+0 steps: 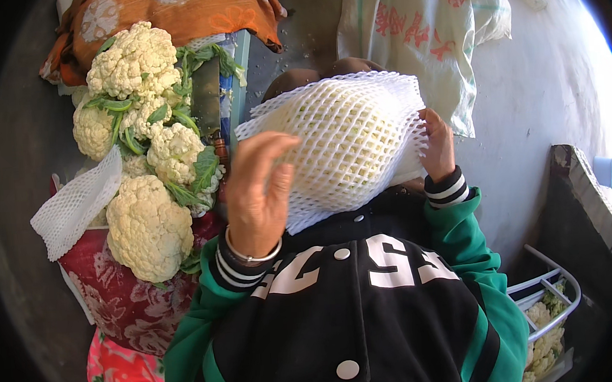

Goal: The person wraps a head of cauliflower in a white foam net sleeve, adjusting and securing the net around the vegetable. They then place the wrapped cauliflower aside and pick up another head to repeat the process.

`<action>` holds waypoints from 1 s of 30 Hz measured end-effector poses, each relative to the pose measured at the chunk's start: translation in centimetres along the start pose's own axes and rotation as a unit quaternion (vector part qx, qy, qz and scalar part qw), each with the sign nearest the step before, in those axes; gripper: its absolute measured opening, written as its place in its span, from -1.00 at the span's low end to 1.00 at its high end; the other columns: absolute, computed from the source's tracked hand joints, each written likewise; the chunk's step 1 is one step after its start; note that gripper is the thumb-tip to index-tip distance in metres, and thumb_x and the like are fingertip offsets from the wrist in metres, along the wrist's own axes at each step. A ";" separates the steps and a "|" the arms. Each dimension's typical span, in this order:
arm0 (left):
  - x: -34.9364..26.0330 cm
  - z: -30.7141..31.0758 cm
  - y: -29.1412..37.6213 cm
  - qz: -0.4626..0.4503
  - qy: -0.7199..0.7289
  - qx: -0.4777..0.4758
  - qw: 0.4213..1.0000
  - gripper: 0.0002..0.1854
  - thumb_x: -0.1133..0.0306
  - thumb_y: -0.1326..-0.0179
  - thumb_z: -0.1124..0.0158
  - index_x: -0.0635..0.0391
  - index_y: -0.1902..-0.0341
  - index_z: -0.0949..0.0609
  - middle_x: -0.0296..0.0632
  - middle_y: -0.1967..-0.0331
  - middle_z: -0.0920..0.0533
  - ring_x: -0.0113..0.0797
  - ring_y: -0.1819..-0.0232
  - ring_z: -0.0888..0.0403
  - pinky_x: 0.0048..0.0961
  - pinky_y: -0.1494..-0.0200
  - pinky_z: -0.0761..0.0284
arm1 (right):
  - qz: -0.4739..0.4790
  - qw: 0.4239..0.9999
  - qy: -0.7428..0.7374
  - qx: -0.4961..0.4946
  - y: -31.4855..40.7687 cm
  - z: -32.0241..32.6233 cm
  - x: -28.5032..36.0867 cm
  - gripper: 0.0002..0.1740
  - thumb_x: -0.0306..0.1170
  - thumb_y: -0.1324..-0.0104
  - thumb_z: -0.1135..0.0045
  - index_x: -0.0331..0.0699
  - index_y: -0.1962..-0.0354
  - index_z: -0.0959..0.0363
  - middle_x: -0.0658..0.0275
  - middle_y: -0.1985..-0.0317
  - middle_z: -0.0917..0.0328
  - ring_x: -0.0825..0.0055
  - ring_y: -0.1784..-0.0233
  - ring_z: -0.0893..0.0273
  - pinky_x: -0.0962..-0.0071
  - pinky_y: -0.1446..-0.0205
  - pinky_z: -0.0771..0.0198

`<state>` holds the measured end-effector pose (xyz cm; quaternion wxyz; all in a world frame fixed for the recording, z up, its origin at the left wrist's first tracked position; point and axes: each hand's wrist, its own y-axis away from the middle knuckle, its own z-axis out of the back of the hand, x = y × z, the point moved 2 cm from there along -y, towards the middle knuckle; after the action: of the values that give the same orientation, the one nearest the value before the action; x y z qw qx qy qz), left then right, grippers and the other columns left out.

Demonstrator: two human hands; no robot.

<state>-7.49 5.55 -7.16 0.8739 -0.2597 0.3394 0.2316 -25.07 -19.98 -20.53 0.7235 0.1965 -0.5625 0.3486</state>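
A white foam mesh sleeve point(345, 141) lies over my lap, wrapped around a cauliflower head point(353, 151) that shows through the holes. At the sleeve's right end, my right hand point(437, 143) grips the mesh edge. My left hand point(261, 188) is raised beside the sleeve's left end, fingers curved and thumb apart, with nothing seen in it. The hand is slightly blurred and covers part of the sleeve's left side.
Several bare cauliflowers point(150, 227) with leaves are piled at my left. An empty foam sleeve point(78, 205) rests against them. Orange cloth point(169, 21) lies behind. A white woven sack point(407, 43) stands ahead; a metal-framed rack point(550, 281) is at lower right.
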 end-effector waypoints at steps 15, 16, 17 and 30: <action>2.6 -5.6 -1.2 -0.052 -0.035 0.065 0.996 -0.29 -0.06 -0.04 -0.48 0.05 -0.23 -0.59 -0.09 -0.35 -0.41 -0.02 -0.37 -0.31 -0.08 -0.45 -0.14 | 0.161 0.985 0.040 0.050 1.0 -3.0 12.8 -0.78 -0.73 -0.06 -0.16 -0.39 0.30 -0.58 0.15 0.24 -0.50 0.40 0.23 -0.53 0.47 0.12 -0.46; 2.5 -5.7 -1.2 -0.047 -0.032 0.065 0.996 -0.28 0.01 0.02 -0.53 0.04 -0.23 -0.59 -0.10 -0.35 -0.41 -0.02 -0.37 -0.31 -0.09 -0.45 -0.15 | 0.159 0.985 0.048 0.056 0.9 -3.9 13.0 -0.76 -0.75 -0.04 -0.15 -0.37 0.30 -0.59 0.16 0.25 -0.49 0.39 0.24 -0.53 0.48 0.14 -0.45; 2.4 -5.8 -1.2 -0.041 -0.026 0.064 0.997 -0.26 0.07 0.08 -0.58 0.04 -0.23 -0.59 -0.11 -0.35 -0.42 -0.02 -0.37 -0.31 -0.09 -0.45 -0.16 | 0.130 0.987 0.064 0.072 0.7 -4.6 13.0 -0.73 -0.76 -0.03 -0.14 -0.35 0.31 -0.60 0.16 0.26 -0.48 0.38 0.25 -0.53 0.48 0.16 -0.45; 1.7 -6.4 -1.6 -0.040 -0.026 0.056 0.997 -0.25 0.32 0.19 -0.62 0.02 -0.21 -0.60 -0.13 -0.33 -0.43 -0.06 -0.34 -0.35 -0.11 -0.42 -0.20 | 0.187 0.962 0.175 0.097 0.2 -6.0 12.4 -0.61 -0.69 0.12 -0.24 -0.24 0.25 -0.60 0.15 0.28 -0.40 0.18 0.21 -0.48 0.27 0.17 -0.46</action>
<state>-8.44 0.83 -11.94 0.9040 -0.2177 0.3185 0.1839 -19.57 -12.28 -10.53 0.7101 0.0933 -0.4171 0.5596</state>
